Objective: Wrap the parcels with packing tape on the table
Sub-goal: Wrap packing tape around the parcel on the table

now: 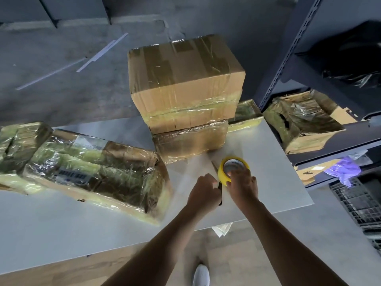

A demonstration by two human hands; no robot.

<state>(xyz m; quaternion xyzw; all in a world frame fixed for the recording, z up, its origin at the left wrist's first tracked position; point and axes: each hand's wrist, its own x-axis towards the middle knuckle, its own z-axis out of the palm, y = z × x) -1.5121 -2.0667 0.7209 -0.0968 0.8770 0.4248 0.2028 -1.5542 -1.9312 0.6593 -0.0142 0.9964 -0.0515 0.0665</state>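
Note:
A yellow roll of packing tape (223,172) stands on the white table (278,172), and my right hand (243,182) grips it from the near side. My left hand (203,189) is curled round a dark-handled cutter (220,189) whose blade points up past the roll's left side. Just beyond them a large cardboard box (185,79), partly taped, sits on top of a flatter taped box (190,141). A long parcel (99,168) covered in shiny tape lies on the table's left half.
Another wrapped parcel (18,145) lies at the far left table edge. A small taped parcel (245,116) sits behind the stack. A metal shelf rack (288,58) on the right holds a torn taped box (303,122). A black crate (358,203) is on the floor at right.

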